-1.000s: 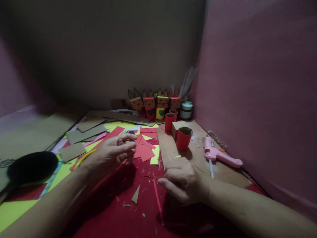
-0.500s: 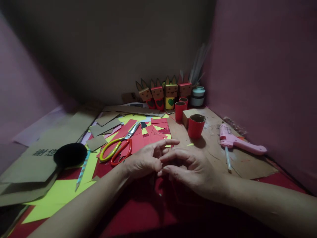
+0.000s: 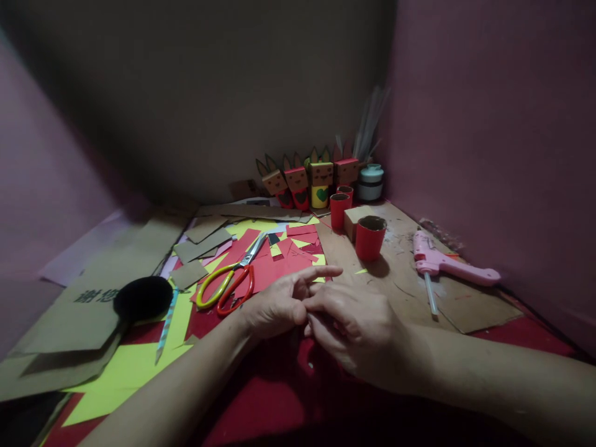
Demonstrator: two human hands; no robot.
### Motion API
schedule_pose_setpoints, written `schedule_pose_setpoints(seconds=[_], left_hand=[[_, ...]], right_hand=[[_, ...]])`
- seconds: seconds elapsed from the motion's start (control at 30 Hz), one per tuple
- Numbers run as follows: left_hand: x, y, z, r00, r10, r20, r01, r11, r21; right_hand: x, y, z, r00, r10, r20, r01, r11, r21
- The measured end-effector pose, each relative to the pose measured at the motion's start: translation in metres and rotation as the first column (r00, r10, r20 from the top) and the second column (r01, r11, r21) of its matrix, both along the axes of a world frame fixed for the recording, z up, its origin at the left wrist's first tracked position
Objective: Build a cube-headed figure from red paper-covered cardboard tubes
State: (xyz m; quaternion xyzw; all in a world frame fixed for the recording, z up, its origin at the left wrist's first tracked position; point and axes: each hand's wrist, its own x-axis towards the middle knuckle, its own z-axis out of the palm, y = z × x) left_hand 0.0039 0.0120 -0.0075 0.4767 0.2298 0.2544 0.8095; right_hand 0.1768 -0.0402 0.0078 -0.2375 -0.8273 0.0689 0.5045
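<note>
My left hand (image 3: 283, 304) is over the red table surface, its index finger stretched out and the thumb and other fingers curled in. Against its fingertips, my right hand (image 3: 358, 329) is closed in a pinch. Anything between the fingers is hidden or too small to name. Just beyond my left hand lie scissors (image 3: 228, 279) with one yellow and one red handle, blades pointing away. Red paper pieces (image 3: 274, 267) are spread around the blades. Past my right hand a red paper-covered tube (image 3: 370, 239) stands upright by a small cardboard box (image 3: 356, 220).
A pink glue gun (image 3: 447, 267) with a glue stick lies at right on cardboard (image 3: 400, 292). Decorated box-headed figures (image 3: 321, 177) stand along the back beside a pale blue jar (image 3: 371, 182). At left are a black round object (image 3: 143, 299), a striped pencil (image 3: 166, 326) and yellow paper (image 3: 125, 369).
My right hand's fingers have closed tighter against my left fingertips. The view has shifted slightly, so the things on the left appear further right. The objects on the table stay in place.
</note>
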Motion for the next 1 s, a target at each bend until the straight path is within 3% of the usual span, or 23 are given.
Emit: schedule_pose_setpoints(seconds=[0.13,0.37,0.47,0.53,0.7,0.87,1.0], left_hand=[[0.001,0.001,-0.006,0.999,0.008,-0.034,-0.008,1.000,0.003],[0.003,0.002,-0.010,0.996,0.013,-0.083,-0.013,1.000,0.004],[0.002,0.002,-0.009,0.997,0.004,-0.081,-0.003,1.000,0.019],[0.000,0.001,-0.007,0.998,-0.015,-0.066,0.016,1.000,0.018],[-0.001,-0.002,0.001,0.997,-0.054,-0.051,0.053,0.998,-0.024],[-0.001,-0.005,0.005,0.997,-0.036,0.069,0.042,0.996,-0.077],[-0.002,-0.004,0.002,1.000,-0.017,0.021,0.018,0.997,-0.071]], right_hand=[[0.001,-0.002,0.001,0.992,-0.085,0.092,0.077,0.993,0.092],[0.002,-0.003,0.000,0.984,-0.118,0.137,0.094,0.982,0.166],[0.001,-0.002,0.002,0.993,-0.076,0.093,0.066,0.992,0.109],[0.001,-0.001,0.007,0.999,0.010,0.036,-0.010,1.000,-0.002],[-0.003,-0.002,0.018,0.975,0.155,-0.157,-0.192,0.949,-0.251],[-0.005,-0.004,0.019,0.964,0.152,-0.217,-0.207,0.944,-0.256],[-0.004,-0.004,0.017,0.973,0.130,-0.189,-0.162,0.972,-0.168]])
